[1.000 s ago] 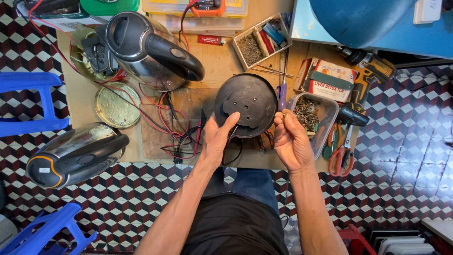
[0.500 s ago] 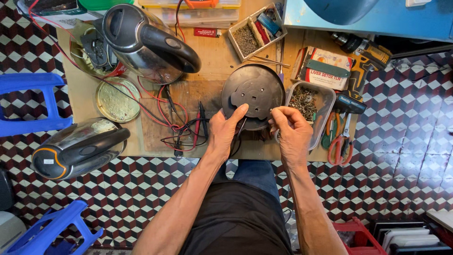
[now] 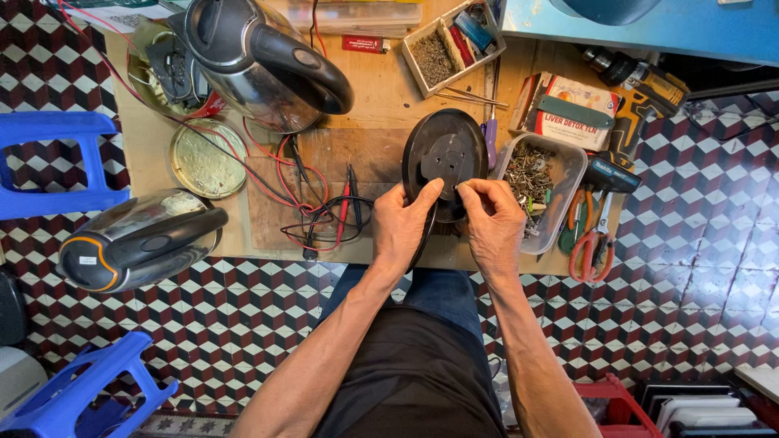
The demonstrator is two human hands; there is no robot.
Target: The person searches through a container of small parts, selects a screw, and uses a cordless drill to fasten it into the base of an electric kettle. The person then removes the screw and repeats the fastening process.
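Two hands meet on one round black kettle base (image 3: pixel 445 154), which is tipped up on edge with its underside toward the camera. Left hand (image 3: pixel 399 229) is closed on the lower left rim, thumb up across the face. Right hand (image 3: pixel 492 227) pinches something small (too small to tell) at the base's lower right. A clear tub of screws (image 3: pixel 542 174) sits just right of that grip on the surface (image 3: pixel 381 89).

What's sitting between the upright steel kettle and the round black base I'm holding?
In the head view, bare wooden worktop lies between the upright kettle and the black base; red and black test leads lie lower, toward the left hand.
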